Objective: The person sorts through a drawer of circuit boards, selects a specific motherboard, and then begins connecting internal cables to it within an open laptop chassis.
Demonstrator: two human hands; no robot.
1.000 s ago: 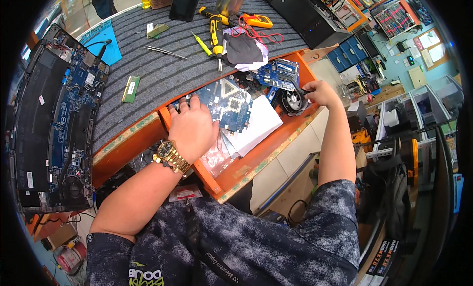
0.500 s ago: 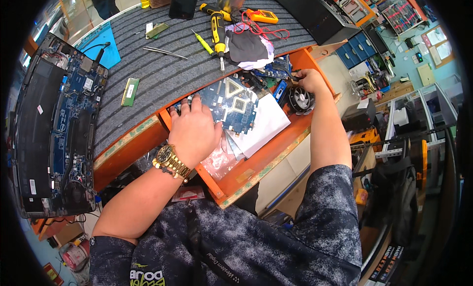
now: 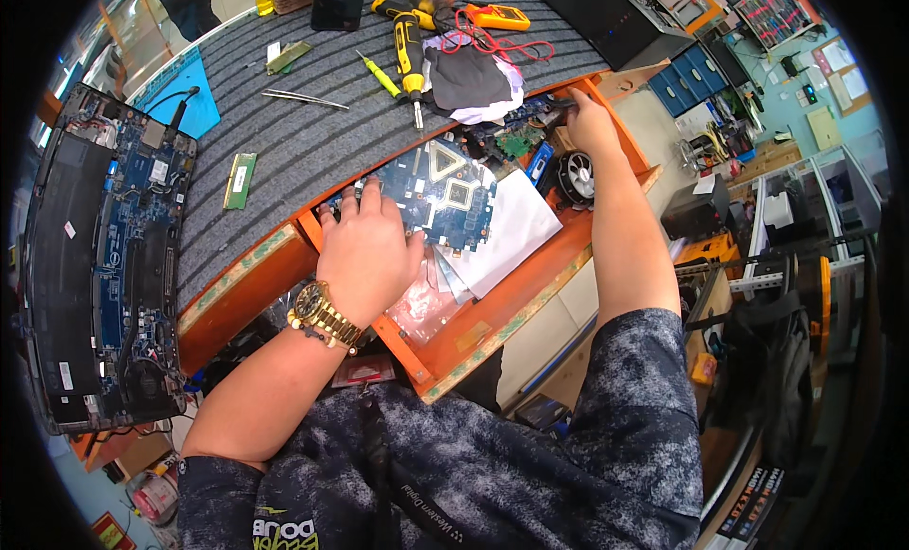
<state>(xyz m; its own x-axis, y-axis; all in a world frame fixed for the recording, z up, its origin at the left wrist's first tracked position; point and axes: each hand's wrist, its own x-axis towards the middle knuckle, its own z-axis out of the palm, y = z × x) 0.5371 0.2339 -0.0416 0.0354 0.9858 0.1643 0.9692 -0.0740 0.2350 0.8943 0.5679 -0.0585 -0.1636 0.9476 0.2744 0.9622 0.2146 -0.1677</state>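
An open orange drawer [image 3: 473, 337] holds a large blue circuit board [image 3: 426, 214], white paper [image 3: 521, 228], a plastic bag [image 3: 417, 304], a small green board [image 3: 516, 143], a blue object [image 3: 540, 164] and a round black fan [image 3: 576, 181]. My left hand [image 3: 365, 247] rests at the large board's left edge, fingers apart. My right hand [image 3: 592, 124] reaches into the drawer's back right corner above the fan, fingers closed on something dark that I cannot make out.
An opened laptop [image 3: 80, 257] lies left, near a RAM stick [image 3: 239, 181], blue mat [image 3: 189, 115] and tweezers [image 3: 303, 97]. Behind the drawer are screwdrivers [image 3: 409, 53], a meter [image 3: 497, 18], black cloth [image 3: 464, 77] and a computer case [image 3: 615, 20]. Shelving [image 3: 786, 209] stands right.
My right hand has moved deeper toward the drawer's back, up and leftward in view. The blue board there has sunk mostly out of sight, and a green board shows more. My left hand stays put.
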